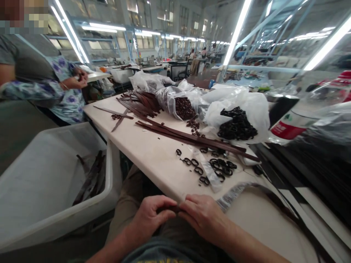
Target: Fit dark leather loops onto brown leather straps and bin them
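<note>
My left hand [155, 212] and my right hand [201, 212] meet at the near table edge, fingers pinched together. A small dark brown bit shows between their fingertips, seemingly the end of a brown strap [276, 199]. From behind my right hand the strap runs out, its grey mottled underside [231, 196] turned up, then curves away to the right. Just beyond my hands lie several black rings [204, 180], shaped like belt loops, beside a clear plastic strip [208, 170]. My fingers cover most of what is held.
Brown strips [189, 137] cross the table [131, 137]. Behind them are a bag of small brown pieces [185, 108], a bag of black loops [237, 124] and a plastic bottle [298, 117]. A white bin [33, 204] with strips stands left; a co-worker [35, 73] is beyond.
</note>
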Available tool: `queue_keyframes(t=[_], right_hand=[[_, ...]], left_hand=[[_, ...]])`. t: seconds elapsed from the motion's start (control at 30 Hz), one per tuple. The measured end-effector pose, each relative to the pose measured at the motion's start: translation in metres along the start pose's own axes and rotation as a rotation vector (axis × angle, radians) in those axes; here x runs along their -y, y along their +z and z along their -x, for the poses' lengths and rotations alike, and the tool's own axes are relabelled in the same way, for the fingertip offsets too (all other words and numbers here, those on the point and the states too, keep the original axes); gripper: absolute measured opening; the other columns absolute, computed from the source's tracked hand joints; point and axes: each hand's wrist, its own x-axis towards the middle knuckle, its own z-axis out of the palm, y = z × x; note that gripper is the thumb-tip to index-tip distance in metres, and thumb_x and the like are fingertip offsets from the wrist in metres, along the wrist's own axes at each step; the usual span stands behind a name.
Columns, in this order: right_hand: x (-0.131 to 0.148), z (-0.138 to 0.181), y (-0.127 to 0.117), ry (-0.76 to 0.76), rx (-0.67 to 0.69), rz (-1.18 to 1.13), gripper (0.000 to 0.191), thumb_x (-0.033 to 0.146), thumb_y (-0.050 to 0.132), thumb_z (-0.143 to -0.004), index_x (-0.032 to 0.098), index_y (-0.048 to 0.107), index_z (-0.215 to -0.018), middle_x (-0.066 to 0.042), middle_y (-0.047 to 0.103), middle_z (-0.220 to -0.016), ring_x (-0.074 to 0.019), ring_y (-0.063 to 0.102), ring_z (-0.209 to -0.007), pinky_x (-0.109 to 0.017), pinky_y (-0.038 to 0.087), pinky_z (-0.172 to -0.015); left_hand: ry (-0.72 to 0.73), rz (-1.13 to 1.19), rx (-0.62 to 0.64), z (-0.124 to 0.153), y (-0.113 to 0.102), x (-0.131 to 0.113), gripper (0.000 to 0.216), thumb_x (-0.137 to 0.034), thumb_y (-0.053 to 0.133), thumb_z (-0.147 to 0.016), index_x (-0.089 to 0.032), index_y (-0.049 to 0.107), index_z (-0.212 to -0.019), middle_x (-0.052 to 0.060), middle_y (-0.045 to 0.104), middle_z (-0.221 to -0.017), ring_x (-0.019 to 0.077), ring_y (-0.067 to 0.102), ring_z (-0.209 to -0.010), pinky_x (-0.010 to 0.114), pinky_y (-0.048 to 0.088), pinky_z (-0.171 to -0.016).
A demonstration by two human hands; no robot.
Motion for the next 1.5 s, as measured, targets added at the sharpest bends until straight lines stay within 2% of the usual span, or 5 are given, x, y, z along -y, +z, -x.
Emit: queue_keyframes(t=[0.37,0.53,0.9,1.2,1.5], right_hand=[[-0.015,-0.002,0.002,0.076,0.218,0.106,0.008,0.022,0.054,-0.094,0.019,0.06,-0.089,0.0,0.064,-0.078,-0.014,0.057,-0.063,-0.03,0.028,-0.055],[-0.03,0.008,-0.011,0.216,0.116,0.058,0.018,0.021,0.05,-0.095,0.019,0.06,-0.081,0.0,0.063,-0.074,-0.0126,0.057,-0.063,-0.028,0.029,-0.057],[-0.091,0.028,-0.039,0.582,-0.129,0.278,0.027,0.03,0.045,-0.097,0.019,0.061,-0.078,-0.003,0.066,-0.073,-0.0154,0.06,-0.063,-0.026,0.032,-0.058],[-0.093,0.031,-0.035,0.553,-0.191,0.176,0.028,0.034,0.042,-0.099,0.021,0.063,-0.085,-0.002,0.067,-0.074,-0.0167,0.065,-0.064,-0.026,0.041,-0.058],[-0.099,0.032,-0.024,0.452,-0.237,0.164,0.024,0.034,0.042,-0.099,0.025,0.061,-0.088,0.0,0.068,-0.073,-0.0151,0.067,-0.06,-0.025,0.046,-0.054]], left_hand=[[0.262,-0.349,0.204,-0.036,-0.008,0.001,0.012,-0.017,0.066,-0.084,-0.02,0.075,-0.091,0.001,0.076,-0.086,0.0161,0.07,-0.079,0.023,0.049,-0.074],[0.207,-0.332,0.216,-0.063,-0.019,-0.013,0.016,-0.019,0.069,-0.082,-0.022,0.074,-0.097,-0.001,0.076,-0.085,0.0145,0.069,-0.075,0.022,0.05,-0.071],[0.442,-0.505,0.169,-0.142,-0.013,-0.019,0.011,-0.024,0.062,-0.089,-0.021,0.072,-0.087,0.003,0.073,-0.087,0.0157,0.068,-0.081,0.025,0.049,-0.076],[0.371,-0.912,-0.179,-0.198,-0.097,-0.005,0.02,-0.03,0.059,-0.089,-0.019,0.074,-0.095,0.008,0.074,-0.098,0.0244,0.067,-0.094,0.036,0.049,-0.089],[0.367,-1.083,0.118,-0.152,-0.124,0.047,0.049,-0.052,0.059,-0.088,-0.033,0.058,-0.133,0.005,0.055,-0.142,0.0315,0.037,-0.139,0.054,0.017,-0.116]])
